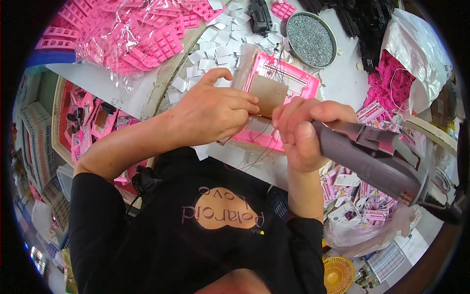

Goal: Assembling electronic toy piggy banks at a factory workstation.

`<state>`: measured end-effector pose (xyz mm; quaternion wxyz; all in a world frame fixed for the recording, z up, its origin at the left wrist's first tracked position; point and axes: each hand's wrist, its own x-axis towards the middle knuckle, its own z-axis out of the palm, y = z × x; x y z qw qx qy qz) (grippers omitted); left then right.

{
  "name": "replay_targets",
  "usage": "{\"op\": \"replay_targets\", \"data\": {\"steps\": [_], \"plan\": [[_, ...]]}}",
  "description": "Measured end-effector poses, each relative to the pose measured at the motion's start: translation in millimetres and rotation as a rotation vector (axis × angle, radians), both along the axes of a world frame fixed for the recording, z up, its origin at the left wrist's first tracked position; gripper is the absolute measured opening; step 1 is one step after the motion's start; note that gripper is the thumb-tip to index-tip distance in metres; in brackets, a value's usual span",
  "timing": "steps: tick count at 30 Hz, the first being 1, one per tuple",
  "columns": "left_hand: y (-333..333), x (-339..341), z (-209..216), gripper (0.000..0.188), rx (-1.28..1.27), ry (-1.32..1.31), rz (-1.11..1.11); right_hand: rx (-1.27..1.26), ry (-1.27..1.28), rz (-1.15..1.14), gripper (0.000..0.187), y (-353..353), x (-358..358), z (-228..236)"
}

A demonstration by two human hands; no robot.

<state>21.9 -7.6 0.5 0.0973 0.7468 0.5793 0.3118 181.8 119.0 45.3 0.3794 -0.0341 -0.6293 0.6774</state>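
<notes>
While hands point(210, 110) flank tan board point(268, 93) | right one point(301, 134) grips grey tool point(372, 164)

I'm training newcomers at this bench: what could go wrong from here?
Thin wires trail loose over the pink casing; they might get snagged or pinched.
The left hand is at the edge of the brown board, close to the right hand and its grey tool; a slip could hurt it.
The open bowl of small metal pieces stands near the casing; a bump might spill it.
</notes>
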Motion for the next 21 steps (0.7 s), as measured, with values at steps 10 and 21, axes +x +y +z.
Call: {"op": "replay_targets", "data": {"steps": [10,21], "plan": [[-1.4,6.7,1.7,0.010,-0.037,-0.143,0.067,0.095,-0.023,0.058,0.028,-7.0,0.0,-13.0],[9.0,28.1,13.1,0.013,-0.032,-0.387,0.153,-0.110,0.173,0.264,0.034,17.9,11.4,31.9]]}}
